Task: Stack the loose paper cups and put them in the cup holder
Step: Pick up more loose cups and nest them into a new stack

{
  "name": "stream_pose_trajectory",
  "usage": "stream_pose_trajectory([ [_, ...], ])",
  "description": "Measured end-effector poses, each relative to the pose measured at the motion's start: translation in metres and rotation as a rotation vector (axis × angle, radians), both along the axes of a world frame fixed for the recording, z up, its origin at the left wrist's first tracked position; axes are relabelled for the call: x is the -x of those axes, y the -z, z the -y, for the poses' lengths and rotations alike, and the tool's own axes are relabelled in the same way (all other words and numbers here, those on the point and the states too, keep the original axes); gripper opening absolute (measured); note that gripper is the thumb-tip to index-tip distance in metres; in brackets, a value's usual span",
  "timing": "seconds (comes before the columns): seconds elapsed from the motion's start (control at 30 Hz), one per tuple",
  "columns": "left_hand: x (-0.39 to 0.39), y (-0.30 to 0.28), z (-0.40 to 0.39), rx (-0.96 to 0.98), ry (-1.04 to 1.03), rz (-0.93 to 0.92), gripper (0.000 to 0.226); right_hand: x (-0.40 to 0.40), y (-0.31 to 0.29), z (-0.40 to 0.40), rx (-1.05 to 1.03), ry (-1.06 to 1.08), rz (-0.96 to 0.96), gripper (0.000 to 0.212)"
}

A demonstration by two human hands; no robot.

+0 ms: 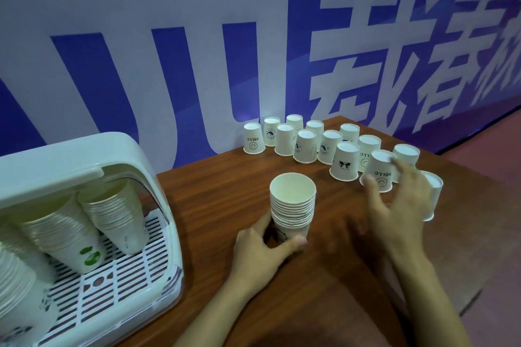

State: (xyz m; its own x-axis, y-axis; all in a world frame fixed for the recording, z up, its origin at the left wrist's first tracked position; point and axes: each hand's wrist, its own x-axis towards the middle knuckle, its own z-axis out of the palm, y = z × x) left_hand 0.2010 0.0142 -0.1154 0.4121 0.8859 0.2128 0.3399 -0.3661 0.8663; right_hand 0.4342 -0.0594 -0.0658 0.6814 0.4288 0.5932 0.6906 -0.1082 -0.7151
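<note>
Brown wooden table point(225, 191) lies under your hands. Your left hand point(260, 248) grips the upright stack point(292, 205) near its base, fingers and thumb curled round it. Left of it, the holder point(93, 155) has stacks leaning inside. Farther off, your right hand point(400, 197) is spread, fingers on an upturned cup point(379, 170); more loose cups point(307, 139) stand upside down toward the blue banner point(169, 36).

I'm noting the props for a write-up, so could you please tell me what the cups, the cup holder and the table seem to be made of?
The stack of cups looks like matte white paper: thin rolled rims, printed sides. The cup holder seems to be glossy off-white moulded plastic, with a slotted tray and rounded shell. The table shows a brown wood grain; solid wood or laminate, I cannot tell.
</note>
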Motion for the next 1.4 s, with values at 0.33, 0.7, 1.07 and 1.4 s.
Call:
stream_pose_trajectory([
  [0.33,0.0,-0.003,0.001,0.013,0.01,-0.016,0.08,-0.054,0.018,0.014,0.319,0.172,-0.054,0.085],
  [0.7,-0.001,0.0,-0.001,0.001,0.005,-0.006,0.075,0.034,-0.065,0.018,-0.188,-0.367,-0.218,0.059],
  [1.07,-0.003,0.004,-0.001,-0.003,-0.007,0.063,0.049,0.093,-0.028,-0.023,-0.148,-0.186,0.135,0.052],
  [1.4,-0.005,0.007,-0.003,0.029,-0.003,0.085,0.053,0.091,-0.033,-0.02,-0.105,-0.448,0.058,0.069],
])
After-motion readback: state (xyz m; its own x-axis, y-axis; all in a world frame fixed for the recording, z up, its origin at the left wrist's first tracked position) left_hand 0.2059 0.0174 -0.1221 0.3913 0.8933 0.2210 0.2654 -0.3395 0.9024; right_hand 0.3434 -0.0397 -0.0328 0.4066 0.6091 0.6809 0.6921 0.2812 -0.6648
